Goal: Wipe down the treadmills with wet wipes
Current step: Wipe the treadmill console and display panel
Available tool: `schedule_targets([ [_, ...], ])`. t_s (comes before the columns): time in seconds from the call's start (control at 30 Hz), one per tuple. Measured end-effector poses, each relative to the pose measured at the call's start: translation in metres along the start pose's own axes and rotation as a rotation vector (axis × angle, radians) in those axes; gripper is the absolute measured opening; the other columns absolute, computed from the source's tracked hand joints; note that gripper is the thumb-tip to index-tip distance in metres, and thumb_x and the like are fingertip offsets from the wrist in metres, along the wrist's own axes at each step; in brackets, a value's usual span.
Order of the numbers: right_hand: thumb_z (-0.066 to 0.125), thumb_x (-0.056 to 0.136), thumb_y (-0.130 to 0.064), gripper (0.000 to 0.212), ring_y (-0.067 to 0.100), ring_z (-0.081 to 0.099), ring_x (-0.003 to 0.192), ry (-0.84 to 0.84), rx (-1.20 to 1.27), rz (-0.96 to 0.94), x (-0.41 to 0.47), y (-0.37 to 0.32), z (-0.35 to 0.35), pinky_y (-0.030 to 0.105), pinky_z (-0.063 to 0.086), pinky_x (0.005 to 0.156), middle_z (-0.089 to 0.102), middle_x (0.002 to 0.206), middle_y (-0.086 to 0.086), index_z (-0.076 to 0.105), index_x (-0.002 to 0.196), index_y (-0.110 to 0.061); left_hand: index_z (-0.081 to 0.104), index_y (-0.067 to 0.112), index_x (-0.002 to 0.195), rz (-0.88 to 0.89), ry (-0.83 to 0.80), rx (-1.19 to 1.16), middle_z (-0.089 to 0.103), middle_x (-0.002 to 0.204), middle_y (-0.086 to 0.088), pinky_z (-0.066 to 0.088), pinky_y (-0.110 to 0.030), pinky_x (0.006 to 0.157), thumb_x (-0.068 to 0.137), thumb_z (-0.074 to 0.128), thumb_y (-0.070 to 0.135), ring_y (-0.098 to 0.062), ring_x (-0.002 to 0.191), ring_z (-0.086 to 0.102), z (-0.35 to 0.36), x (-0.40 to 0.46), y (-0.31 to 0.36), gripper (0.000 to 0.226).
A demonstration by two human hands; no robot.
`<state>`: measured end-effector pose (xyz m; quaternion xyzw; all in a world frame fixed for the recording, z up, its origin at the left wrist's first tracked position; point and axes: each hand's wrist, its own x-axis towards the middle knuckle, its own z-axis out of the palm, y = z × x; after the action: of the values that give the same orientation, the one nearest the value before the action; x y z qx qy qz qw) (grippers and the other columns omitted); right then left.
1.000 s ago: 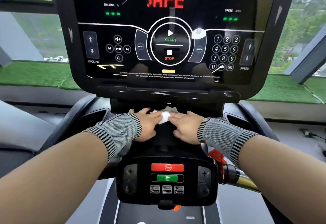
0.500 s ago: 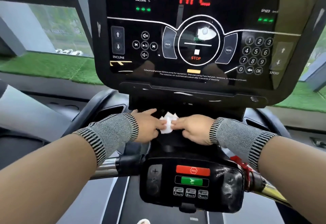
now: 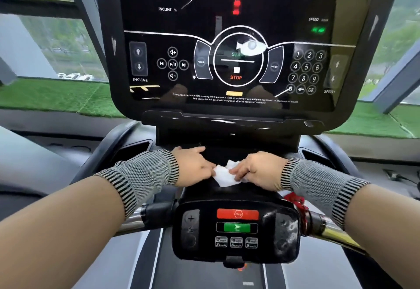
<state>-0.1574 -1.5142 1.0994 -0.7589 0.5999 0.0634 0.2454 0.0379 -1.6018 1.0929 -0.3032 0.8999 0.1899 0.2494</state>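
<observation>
- Forearms, both yours, reach in from the bottom corners, each wearing a grey knit wrist sleeve with striped cuffs.
- Just below your hands sits the treadmill's small black control pod point(image 3: 236, 229), with a red stop button point(image 3: 237, 214) above a green start button point(image 3: 236, 227); three small speed keys line its lower edge.
- A chrome handlebar point(image 3: 336, 235) runs out to either side of the pod, and a red safety cord point(image 3: 296, 202) hangs near its right end.
- Your left hand point(image 3: 193, 168) and right hand point(image 3: 259, 171) meet over the black ledge above the pod, fingers of both pinched on one crumpled white wet wipe point(image 3: 225, 175), which lies against that ledge between them.
- Beyond the hands rises the large dark console screen point(image 3: 227, 38), showing incline arrows, media keys, a round START and STOP dial and a number pad.
- Behind the console, windows look out over green turf point(image 3: 52, 97).
</observation>
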Motion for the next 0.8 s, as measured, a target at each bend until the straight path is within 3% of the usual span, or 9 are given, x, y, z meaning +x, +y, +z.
schedule_targets([
  [0.2,0.041,0.095,-0.021,0.032,0.018,0.045,0.128,-0.008,-0.303,0.132,-0.022,0.016,0.002,0.038,0.034,0.105,0.056,0.134,-0.005,0.062,0.119,-0.022,0.042,0.032,0.143,0.079,0.113,0.055,0.024,0.156,0.015,0.001,-0.056,0.116,0.102,0.028,0.03,-0.014,0.147,0.007,-0.005,0.02,0.059,0.043],
  [0.4,0.036,0.096,-0.027,0.037,0.019,0.039,0.133,-0.001,-0.391,0.18,-0.014,0.013,0.001,0.046,0.026,0.108,0.038,0.147,0.004,0.051,0.126,-0.012,0.027,0.037,0.148,0.018,0.078,0.078,0.013,0.157,0.022,-0.004,-0.062,0.111,0.102,0.026,0.039,-0.012,0.148,-0.003,-0.002,0.031,0.052,0.046],
  [0.5,0.035,0.098,-0.027,0.045,0.02,0.023,0.143,-0.018,-0.343,0.135,-0.001,0.013,-0.001,0.041,0.022,0.114,0.021,0.157,0.01,0.04,0.138,-0.007,0.02,0.034,0.151,-0.026,0.076,0.062,0.007,0.158,0.021,-0.005,-0.061,0.112,0.102,0.024,0.04,-0.011,0.147,-0.008,-0.002,0.026,0.045,0.05],
  [0.63,0.041,0.094,-0.022,0.039,0.025,0.042,0.13,0.047,-0.255,0.058,0.017,0.004,-0.003,0.031,0.031,0.109,0.04,0.146,0.01,0.053,0.127,-0.006,0.024,0.033,0.15,-0.056,0.083,0.065,0.009,0.159,0.019,-0.003,-0.06,0.114,0.102,0.023,0.04,-0.013,0.147,-0.009,-0.004,0.01,0.029,0.049],
  [0.8,0.047,0.092,-0.014,0.03,0.017,0.038,0.134,0.117,-0.078,-0.019,0.037,-0.02,-0.007,0.021,0.025,0.11,0.043,0.144,0.005,0.062,0.116,-0.003,0.025,0.031,0.15,-0.097,0.167,0.035,0.007,0.159,0.019,0.003,-0.059,0.115,0.102,0.026,0.034,-0.016,0.148,-0.007,-0.001,-0.021,-0.004,0.048],
])
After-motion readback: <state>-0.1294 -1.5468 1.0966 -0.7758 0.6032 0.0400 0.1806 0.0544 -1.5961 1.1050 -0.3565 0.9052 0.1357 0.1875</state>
